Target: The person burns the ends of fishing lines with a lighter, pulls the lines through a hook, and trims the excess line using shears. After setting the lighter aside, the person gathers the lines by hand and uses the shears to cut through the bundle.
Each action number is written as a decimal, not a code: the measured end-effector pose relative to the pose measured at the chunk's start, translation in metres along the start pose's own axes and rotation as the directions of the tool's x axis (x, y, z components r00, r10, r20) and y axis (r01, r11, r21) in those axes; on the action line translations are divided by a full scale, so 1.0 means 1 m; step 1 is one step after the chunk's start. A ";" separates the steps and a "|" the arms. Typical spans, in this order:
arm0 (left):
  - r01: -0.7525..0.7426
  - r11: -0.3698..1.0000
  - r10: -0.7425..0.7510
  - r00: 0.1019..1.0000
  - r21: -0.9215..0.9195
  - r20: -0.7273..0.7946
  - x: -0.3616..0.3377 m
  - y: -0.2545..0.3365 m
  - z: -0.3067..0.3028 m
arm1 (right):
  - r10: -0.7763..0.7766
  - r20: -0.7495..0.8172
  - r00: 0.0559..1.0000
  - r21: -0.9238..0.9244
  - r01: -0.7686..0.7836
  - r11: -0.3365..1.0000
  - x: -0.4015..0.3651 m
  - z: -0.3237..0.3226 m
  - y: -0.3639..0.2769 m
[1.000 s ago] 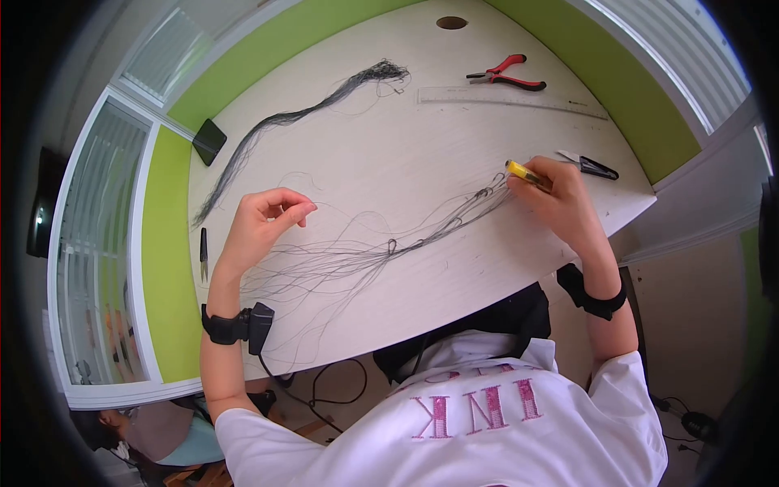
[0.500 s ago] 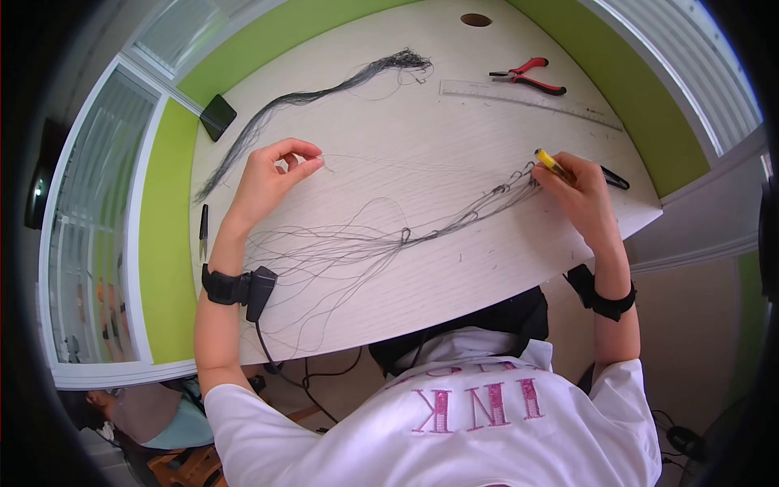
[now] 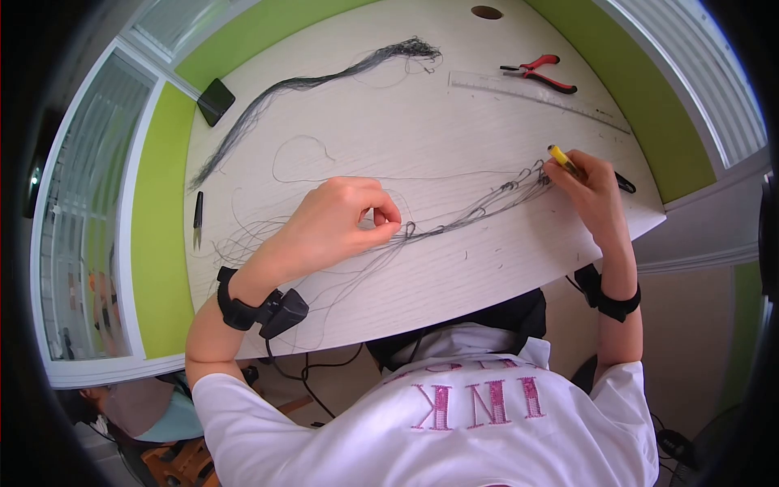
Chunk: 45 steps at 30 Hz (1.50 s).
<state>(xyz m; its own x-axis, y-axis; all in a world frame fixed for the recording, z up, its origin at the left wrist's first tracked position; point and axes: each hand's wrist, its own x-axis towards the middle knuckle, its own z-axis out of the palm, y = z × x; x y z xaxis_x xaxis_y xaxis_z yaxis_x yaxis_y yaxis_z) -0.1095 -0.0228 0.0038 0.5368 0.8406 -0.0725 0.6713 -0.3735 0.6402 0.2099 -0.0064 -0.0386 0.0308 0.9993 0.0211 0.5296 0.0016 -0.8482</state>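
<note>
My right hand (image 3: 591,183) is closed around a slim yellow-ended tool (image 3: 565,161), most of it hidden in the palm. Its fingertips also meet the gathered right end of a bundle of thin dark lines (image 3: 479,214), where several small hook-like loops (image 3: 535,169) show. My left hand (image 3: 345,215) is pinched, thumb against index finger, right beside a dark loop (image 3: 409,228) midway along the bundle. Whatever lies between those fingertips is too fine to see. One loose line (image 3: 302,137) curls on the table above my left hand.
A second dark bundle of lines (image 3: 308,81) lies across the back left. Red-handled pliers (image 3: 542,73) and a clear ruler (image 3: 540,99) are at the back right. Small scissors (image 3: 198,219) and a black phone-like slab (image 3: 216,102) sit at the left edge.
My left hand has let go of a single line's end and moved right and down to the bundle's loop. The freed line now curls on the table. My right hand keeps its grip.
</note>
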 end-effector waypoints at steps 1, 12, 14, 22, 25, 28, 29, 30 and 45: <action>0.001 1.000 -0.001 1.000 0.031 -0.013 0.001 -0.001 0.003 | 0.012 0.003 1.000 -0.008 -0.012 1.000 0.000 0.000 0.001; 0.091 0.996 -0.092 0.996 0.014 0.008 0.010 -0.001 0.014 | -0.030 -0.003 1.000 0.031 0.030 0.999 -0.004 0.001 0.004; 0.102 0.995 -0.102 0.995 0.000 0.019 0.012 -0.001 0.016 | -0.030 -0.001 1.000 0.028 0.030 0.999 -0.004 0.001 0.004; 0.125 0.992 -0.124 0.989 -0.007 0.079 0.022 0.008 0.018 | -0.043 -0.011 0.999 -0.024 0.043 0.999 -0.007 0.001 0.002; 0.132 0.991 -0.132 0.989 -0.001 0.071 0.023 0.009 0.018 | -0.039 -0.014 0.999 -0.019 0.039 0.999 -0.007 0.000 0.000; 0.128 0.991 -0.130 0.990 0.028 0.062 0.023 0.008 0.020 | -0.035 -0.019 0.999 -0.021 0.035 0.999 -0.007 0.000 0.001; 0.129 0.991 -0.130 0.990 0.028 0.063 0.023 0.008 0.021 | -0.035 -0.019 0.999 -0.021 0.035 0.999 -0.007 0.000 0.002; 0.094 0.993 -0.097 0.994 0.067 0.042 0.023 0.008 0.023 | -0.047 -0.015 0.999 -0.024 0.047 0.999 -0.007 0.000 0.003; 0.133 0.991 -0.133 0.991 0.015 -0.008 0.023 0.027 0.003 | -0.058 -0.016 0.998 -0.005 0.058 0.998 -0.008 -0.002 0.005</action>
<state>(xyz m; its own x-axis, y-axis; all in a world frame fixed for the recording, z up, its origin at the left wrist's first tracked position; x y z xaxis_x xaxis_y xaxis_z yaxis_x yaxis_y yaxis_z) -0.0774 -0.0148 0.0175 0.4385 0.8860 -0.1509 0.7442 -0.2639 0.6136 0.2142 -0.0141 -0.0415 0.0137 0.9968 0.0790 0.5349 0.0594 -0.8428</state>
